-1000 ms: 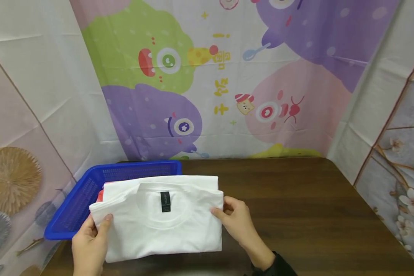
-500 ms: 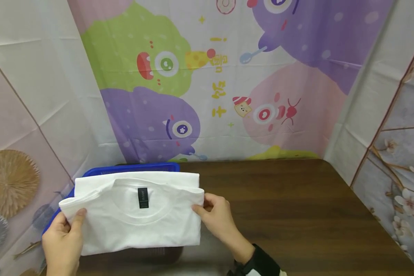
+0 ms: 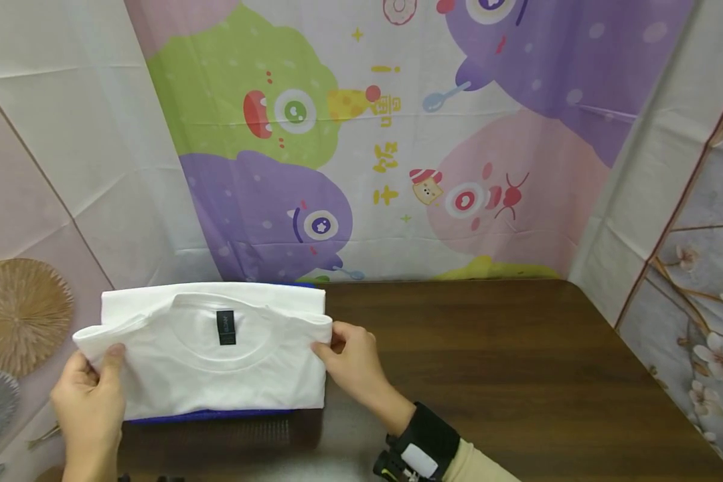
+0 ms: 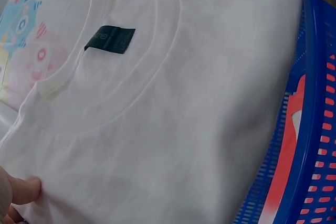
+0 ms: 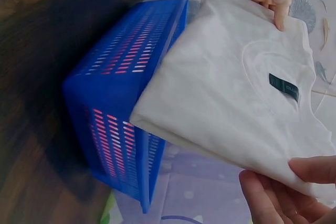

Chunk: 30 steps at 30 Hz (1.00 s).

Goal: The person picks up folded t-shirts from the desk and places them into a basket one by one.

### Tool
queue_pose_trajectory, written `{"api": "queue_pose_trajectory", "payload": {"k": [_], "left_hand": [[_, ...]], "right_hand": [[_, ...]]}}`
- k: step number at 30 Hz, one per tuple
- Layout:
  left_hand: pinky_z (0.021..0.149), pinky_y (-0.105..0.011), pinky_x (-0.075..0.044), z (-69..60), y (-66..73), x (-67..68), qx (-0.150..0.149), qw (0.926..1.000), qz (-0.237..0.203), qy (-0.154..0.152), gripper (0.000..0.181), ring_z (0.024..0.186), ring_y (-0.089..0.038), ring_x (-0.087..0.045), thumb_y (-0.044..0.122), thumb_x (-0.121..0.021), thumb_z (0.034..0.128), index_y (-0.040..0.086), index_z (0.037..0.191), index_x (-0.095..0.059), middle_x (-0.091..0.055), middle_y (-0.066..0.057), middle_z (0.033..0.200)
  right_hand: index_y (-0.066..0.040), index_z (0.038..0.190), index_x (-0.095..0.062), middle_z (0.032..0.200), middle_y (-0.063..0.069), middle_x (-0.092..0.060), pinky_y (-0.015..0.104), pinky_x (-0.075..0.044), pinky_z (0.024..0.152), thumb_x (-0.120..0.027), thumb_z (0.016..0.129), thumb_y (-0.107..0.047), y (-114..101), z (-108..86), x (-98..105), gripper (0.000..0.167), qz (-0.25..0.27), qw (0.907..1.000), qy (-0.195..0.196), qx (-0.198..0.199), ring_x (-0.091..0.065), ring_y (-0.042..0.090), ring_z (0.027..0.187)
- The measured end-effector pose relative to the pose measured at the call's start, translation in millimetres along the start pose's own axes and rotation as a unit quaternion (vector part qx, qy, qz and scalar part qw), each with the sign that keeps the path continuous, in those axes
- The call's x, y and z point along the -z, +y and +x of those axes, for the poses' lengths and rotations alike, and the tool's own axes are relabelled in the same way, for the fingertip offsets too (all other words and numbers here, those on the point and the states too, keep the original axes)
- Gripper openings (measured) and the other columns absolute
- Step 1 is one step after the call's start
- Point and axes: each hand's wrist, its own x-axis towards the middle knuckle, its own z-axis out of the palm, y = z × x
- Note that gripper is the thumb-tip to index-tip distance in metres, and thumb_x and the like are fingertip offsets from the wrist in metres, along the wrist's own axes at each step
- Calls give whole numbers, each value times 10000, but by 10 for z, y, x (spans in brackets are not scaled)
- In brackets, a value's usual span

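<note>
A folded white T-shirt (image 3: 217,361) with a dark neck label (image 3: 225,327) is held over the blue basket (image 5: 118,87), hiding most of it in the head view. My left hand (image 3: 90,402) pinches the shirt's left edge, thumb on top. At the opposite edge, my right hand (image 3: 352,358) grips the cloth between thumb and fingers. The right wrist view shows the shirt just above the basket's rim; whether they touch, I cannot tell. Inside the basket, red-and-white cloth (image 4: 286,156) shows in the left wrist view.
The basket stands on a brown wooden table (image 3: 488,361), towards its left side. Behind the table hangs a cloth printed with cartoon figures (image 3: 385,140). Printed sheets (image 3: 699,268) close off the sides.
Both hands have carried the folded T-shirt to the left and slightly away from me, from partly beside the basket to over it. The grip on both edges stays the same.
</note>
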Motion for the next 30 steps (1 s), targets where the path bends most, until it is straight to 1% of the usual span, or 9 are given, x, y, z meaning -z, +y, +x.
{"api": "queue_pose_trajectory", "payload": {"k": [3, 6, 8, 10, 12, 17, 18, 24, 30], "left_hand": [[640, -6, -432, 47, -14, 8, -96, 9984, -561, 70, 303, 709, 135, -583, 18, -602, 902, 318, 858, -608, -631, 333, 758], [698, -7, -441, 89, -26, 19, -186, 9954, -926, 152, 303, 790, 94, -604, -17, -593, 894, 284, 883, -622, -654, 282, 825], [721, -16, -445, 116, -36, 19, -258, 9937, -1069, 219, 310, 825, 66, -609, -42, -586, 888, 266, 887, -624, -660, 251, 853], [740, -33, -446, 149, -49, 29, -360, 9935, -1031, 327, 323, 850, 53, -607, -57, -577, 885, 263, 889, -621, -659, 238, 872], [752, -59, -447, 178, -74, 35, -403, 9913, -1204, 348, 315, 868, 35, -612, -66, -572, 885, 245, 900, -623, -665, 209, 892], [790, -59, -430, 256, -198, 37, -521, 9934, -930, 418, 304, 933, 54, -600, -18, -576, 907, 283, 943, -598, -634, 231, 944], [793, -51, -426, 271, -228, 32, -539, 9947, -750, 455, 308, 943, 64, -591, -1, -576, 914, 305, 948, -583, -620, 253, 949], [795, -45, -415, 331, -394, -4, -519, 9965, -281, 587, 268, 961, 83, -576, 82, -585, 933, 341, 990, -548, -581, 306, 951], [841, -62, -422, 349, -474, -4, -479, 9949, -419, 777, 261, 1009, 55, -584, 66, -574, 936, 314, 1019, -563, -591, 293, 960]], "right_hand": [[63, 897, -704, 759, 190, -715, 155, -469, 574, -708, 803, -27, -20, 41, -56, 130, -39, 10000, 56, 14, -605, 104, 630], [57, 898, -705, 764, 187, -718, 152, -468, 575, -705, 806, -27, -53, 85, -109, 125, -8, 10000, 50, 7, -598, 89, 628], [53, 902, -706, 768, 185, -719, 152, -466, 579, -700, 810, -28, -77, 116, -140, 123, 17, 10000, 30, -2, -589, 83, 627], [49, 906, -706, 772, 182, -720, 152, -463, 581, -698, 813, -28, -108, 147, -176, 121, 10, 10000, -11, 16, -584, 84, 629], [47, 906, -705, 770, 181, -717, 153, -456, 579, -697, 813, -28, -129, 174, -211, 120, -17, 10000, -44, 38, -578, 94, 628], [37, 906, -706, 775, 175, -723, 149, -460, 586, -690, 814, -29, -103, 226, -310, 114, -140, 9997, -75, 184, -617, 140, 652], [35, 904, -705, 777, 174, -724, 149, -462, 590, -687, 816, -30, -88, 236, -331, 111, -135, 9997, -56, 216, -625, 149, 660], [32, 898, -701, 791, 173, -729, 144, -484, 632, -688, 833, -44, 12, 276, -468, 101, 110, 9994, 102, 304, -655, 179, 685], [39, 898, -705, 799, 183, -733, 124, -486, 634, -690, 834, -35, 47, 296, -559, 99, 307, 9988, 101, 360, -667, 189, 682]]}}
